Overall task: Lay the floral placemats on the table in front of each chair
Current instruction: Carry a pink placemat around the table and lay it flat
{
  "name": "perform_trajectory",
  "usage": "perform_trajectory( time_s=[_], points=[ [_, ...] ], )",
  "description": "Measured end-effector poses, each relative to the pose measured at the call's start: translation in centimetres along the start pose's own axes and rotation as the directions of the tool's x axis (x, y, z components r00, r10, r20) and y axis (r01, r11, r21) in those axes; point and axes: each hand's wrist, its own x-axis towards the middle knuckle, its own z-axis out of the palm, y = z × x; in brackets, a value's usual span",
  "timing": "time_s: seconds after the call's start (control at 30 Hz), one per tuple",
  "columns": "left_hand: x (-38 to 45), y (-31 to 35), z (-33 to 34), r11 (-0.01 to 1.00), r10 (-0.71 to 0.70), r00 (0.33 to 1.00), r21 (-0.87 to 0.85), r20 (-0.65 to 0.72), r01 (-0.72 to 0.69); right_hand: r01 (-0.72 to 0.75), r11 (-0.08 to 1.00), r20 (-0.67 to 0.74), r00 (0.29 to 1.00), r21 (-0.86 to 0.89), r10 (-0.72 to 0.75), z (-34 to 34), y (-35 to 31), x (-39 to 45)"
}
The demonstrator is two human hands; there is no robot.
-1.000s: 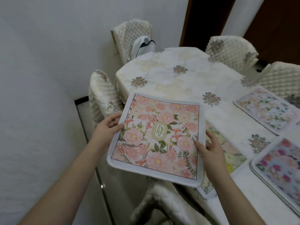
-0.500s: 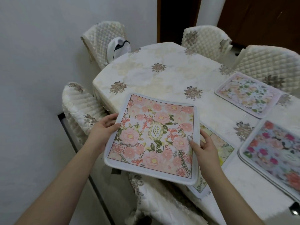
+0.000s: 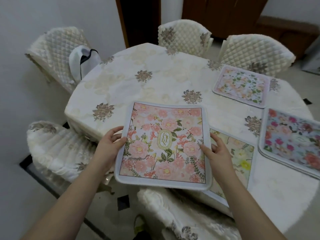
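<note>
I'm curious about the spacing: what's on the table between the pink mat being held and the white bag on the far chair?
Only bare tablecloth with woven flower patches lies between the pink mat and the white bag, as the head view shows.

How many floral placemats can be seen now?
4: pink "Garden" floral placemat held by both hands; yellow-green floral placemat beneath it; pale leafy floral placemat far right; dark-pink floral placemat at right edge, possibly stacked.

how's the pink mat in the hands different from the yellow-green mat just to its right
The pink mat is held up off the table by the left hand and right hand; the yellow-green mat lies flat on the table. The pink mat shows whole, with a "GARDEN" oval; the yellow-green mat is partly hidden under it. The pink mat has coral-pink blooms, the other pale yellow and green. Both are floral with pale borders.
</note>
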Motion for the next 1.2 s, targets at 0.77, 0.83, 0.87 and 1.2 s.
perform_trajectory(
  time_s=[0.77,0.83,0.87,1.2],
  points=[
    [9.7,3.0,-3.6,0.996,-0.016,0.987,0.094,0.16,0.001,-0.084,0.987,-0.174,0.979,0.136,0.107,7.5,0.2,0.3],
    [10.9,3.1,-4.4,0.996,-0.026,0.986,0.094,0.168,0.01,-0.079,0.986,-0.193,0.975,0.15,0.107,8.8,0.2,0.5],
    [11.6,3.1,-4.9,0.996,-0.032,0.985,0.091,0.172,0.016,-0.079,0.986,-0.206,0.972,0.15,0.109,9.6,0.3,0.6],
    [20.1,3.0,-11.7,0.99,-0.094,0.947,0.129,0.308,0.056,-0.105,0.983,-0.341,0.928,0.147,0.151,19.9,1.2,2.9]
  ],
)
